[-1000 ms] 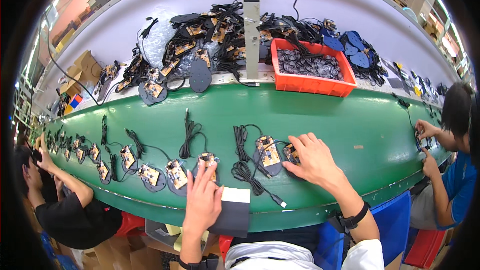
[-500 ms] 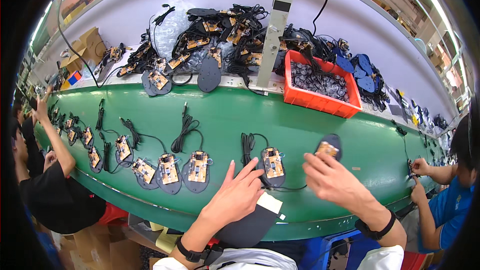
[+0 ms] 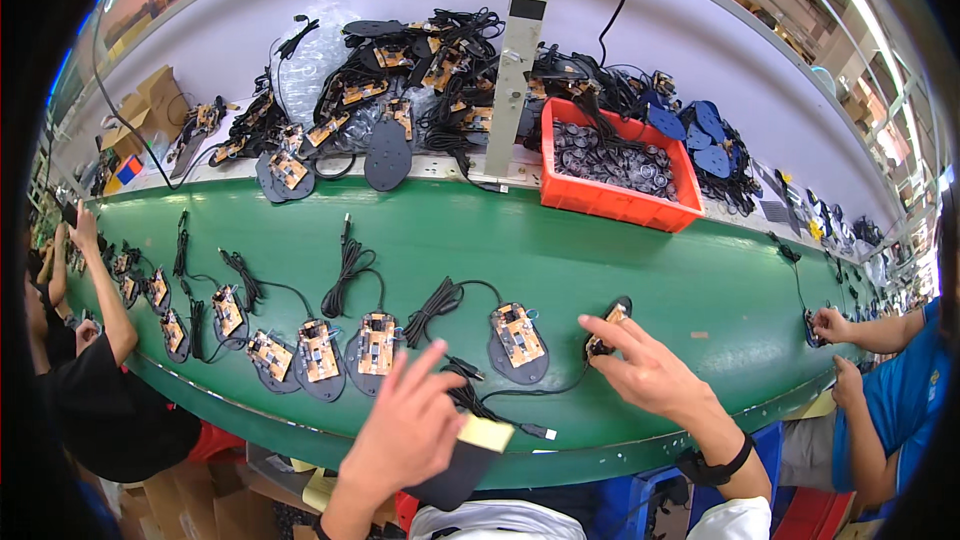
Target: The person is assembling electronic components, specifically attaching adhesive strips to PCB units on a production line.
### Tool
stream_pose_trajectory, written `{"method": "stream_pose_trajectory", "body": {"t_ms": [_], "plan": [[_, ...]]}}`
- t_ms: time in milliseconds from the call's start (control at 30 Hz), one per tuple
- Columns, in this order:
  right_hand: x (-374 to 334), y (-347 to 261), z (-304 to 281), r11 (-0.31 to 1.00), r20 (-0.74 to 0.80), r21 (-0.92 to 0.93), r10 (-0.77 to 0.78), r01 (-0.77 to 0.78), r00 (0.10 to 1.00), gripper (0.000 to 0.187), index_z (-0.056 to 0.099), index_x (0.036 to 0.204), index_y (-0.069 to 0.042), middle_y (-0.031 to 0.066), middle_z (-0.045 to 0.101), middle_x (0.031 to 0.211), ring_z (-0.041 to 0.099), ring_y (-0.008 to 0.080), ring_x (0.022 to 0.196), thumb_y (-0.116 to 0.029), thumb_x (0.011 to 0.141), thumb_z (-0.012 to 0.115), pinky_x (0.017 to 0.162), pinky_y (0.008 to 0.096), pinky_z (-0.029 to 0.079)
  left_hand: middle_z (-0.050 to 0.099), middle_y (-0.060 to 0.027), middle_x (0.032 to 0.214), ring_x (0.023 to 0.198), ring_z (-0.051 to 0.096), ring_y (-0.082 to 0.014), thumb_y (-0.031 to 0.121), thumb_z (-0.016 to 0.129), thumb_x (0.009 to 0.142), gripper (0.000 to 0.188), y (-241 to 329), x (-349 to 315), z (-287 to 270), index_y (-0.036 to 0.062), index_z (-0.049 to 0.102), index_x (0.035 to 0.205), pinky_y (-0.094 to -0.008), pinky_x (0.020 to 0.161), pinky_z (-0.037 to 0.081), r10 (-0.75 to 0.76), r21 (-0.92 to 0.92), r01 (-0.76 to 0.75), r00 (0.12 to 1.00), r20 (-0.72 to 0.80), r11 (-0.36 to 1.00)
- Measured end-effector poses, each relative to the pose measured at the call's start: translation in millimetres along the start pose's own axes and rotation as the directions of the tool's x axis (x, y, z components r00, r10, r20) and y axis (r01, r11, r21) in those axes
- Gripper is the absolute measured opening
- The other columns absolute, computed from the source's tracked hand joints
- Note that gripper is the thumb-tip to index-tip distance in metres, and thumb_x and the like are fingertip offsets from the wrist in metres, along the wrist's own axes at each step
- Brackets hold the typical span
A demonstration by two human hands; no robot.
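Note:
My right hand (image 3: pixel 645 370) grips a dark mouse base with a circuit board (image 3: pixel 605 332), tilted up on its edge above the green work surface. From it a black cable runs left to a loose bundle (image 3: pixel 478 397) with a metal-tipped plug. My left hand (image 3: pixel 405 425), fingers apart and slightly smeared, hovers by that bundle and holds nothing I can see. Just beyond, another mouse base with a tan circuit board (image 3: pixel 517 336) lies flat, its cable coiled (image 3: pixel 435 310) to its left. Further left lies a similar board-fitted mouse base (image 3: pixel 374 348).
Several more mouse bases stretch left along the green belt (image 3: pixel 580 265). A red bin (image 3: pixel 620 200) of small clear parts stands at the back, beside a post (image 3: pixel 520 60). Mouse assemblies and cables are heaped on the shelf. People work at both sides; one wears a blue shirt (image 3: pixel 905 400).
The mouse base in my right hand has come lower and tipped on edge. My left hand has drawn back leftward and spread. The flat mouse base and its cable have shifted; the view has turned.

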State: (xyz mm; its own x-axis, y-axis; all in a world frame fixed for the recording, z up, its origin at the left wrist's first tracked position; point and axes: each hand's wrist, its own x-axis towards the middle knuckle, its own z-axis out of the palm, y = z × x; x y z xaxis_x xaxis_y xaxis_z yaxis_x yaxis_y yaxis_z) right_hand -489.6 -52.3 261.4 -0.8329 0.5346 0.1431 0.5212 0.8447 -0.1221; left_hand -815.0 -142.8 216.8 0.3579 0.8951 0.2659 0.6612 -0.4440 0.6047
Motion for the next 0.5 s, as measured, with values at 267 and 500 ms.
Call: {"method": "stream_pose_trajectory", "body": {"t_ms": [267,500], "plan": [[19,0,-13,0.986,0.177,0.023,0.158,-0.164,0.971,0.047,0.066,0.117,0.0,0.0144,0.058,0.134,0.055,0.032,0.118,0.001,0.07,0.069,0.094,0.0459,0.052,0.063,-0.0103,0.128,0.142,0.046,-0.0353,0.02,0.07,0.088,0.022,27,-21,43,0.0052,0.059,0.078,-0.0766,0.111,0.027,0.24,0.179,-0.272,0.954,0.181,0.946],[7,12,4,0.975,0.378,-0.049,0.218,-0.215,0.9,0.059,0.066,0.123,-0.006,0.011,0.058,0.114,0.052,0.0306,0.12,-0.007,0.065,0.072,0.101,0.0474,0.046,0.058,-0.0066,0.098,0.126,0.054,-0.03,0.016,0.066,0.085,0.011,23,-28,45,0.007,0.061,0.081,-0.0674,0.115,0.033,0.315,0.305,-0.374,0.922,0.226,0.876]]}}
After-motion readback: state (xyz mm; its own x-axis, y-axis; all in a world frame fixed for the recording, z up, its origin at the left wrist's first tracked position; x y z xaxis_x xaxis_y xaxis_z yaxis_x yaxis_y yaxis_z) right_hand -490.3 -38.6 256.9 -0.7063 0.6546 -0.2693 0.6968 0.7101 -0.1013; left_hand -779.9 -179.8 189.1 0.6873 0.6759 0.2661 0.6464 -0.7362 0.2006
